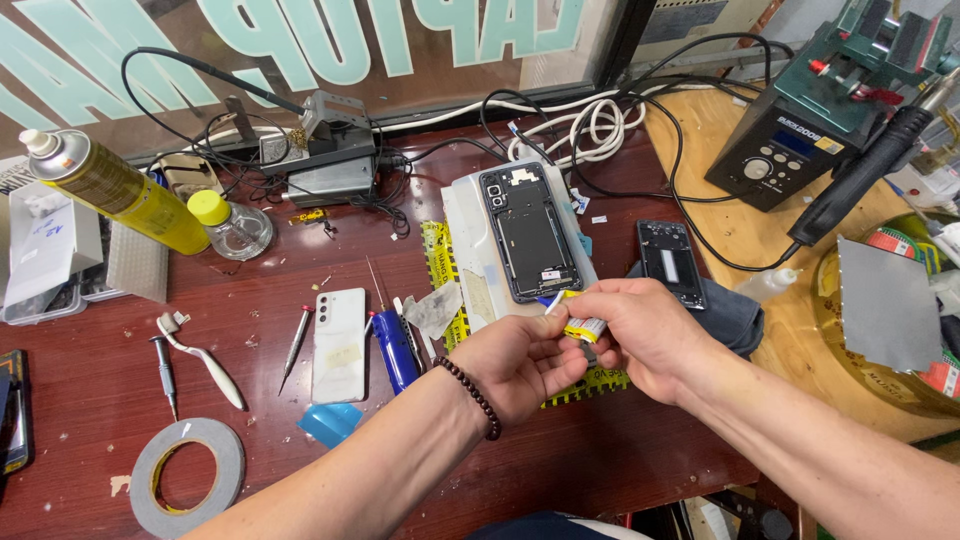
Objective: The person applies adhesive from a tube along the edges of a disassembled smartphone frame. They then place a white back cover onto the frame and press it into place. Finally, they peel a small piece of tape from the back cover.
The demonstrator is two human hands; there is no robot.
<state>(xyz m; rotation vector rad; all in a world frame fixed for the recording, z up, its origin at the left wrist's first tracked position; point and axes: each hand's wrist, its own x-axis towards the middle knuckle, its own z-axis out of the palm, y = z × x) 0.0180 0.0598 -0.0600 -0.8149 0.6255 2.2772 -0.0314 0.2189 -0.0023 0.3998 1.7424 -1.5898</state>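
Nearest us: our two forearms coming in from the bottom edge, a dark bead bracelet [474, 397] on the left wrist. Both hands meet over the red-brown workbench [90, 400].

Left hand [515, 362] and right hand [640, 335] are both pinched narrow on one small yellow-and-white glue tube [583, 327], held in the air just in front of the open phone. Left fingertips grip one end, right fingers wrap the other. Cap on or off, we cannot tell.

Handling, our read: light, soft-walled, so it squeezes out easily. Best held at the stiffer shoulder near the nozzle, pressed gently from the body. Probably slick if there's residue on it.

Outward from there:
- Opened phone frame [530, 240], back off and internals exposed, lies on a pale pad just beyond the hands. Fragile.
- Yellow-black striped tape [437, 262] runs under the pad.
- Second dark phone part [670, 262] to the right, on a grey cloth [735, 318].
- Left of the hands: blue lighter-like tool [396, 350], white phone back [341, 343], screwdriver [296, 347], toothbrush [200, 358].
- Near left corner: roll of double-sided tape [187, 475].
- Far left: yellow spray can [125, 190], small yellow-capped bottle [232, 226].
- Far right: hot-air station [785, 150] and its black handpiece [860, 175] on a wooden top.
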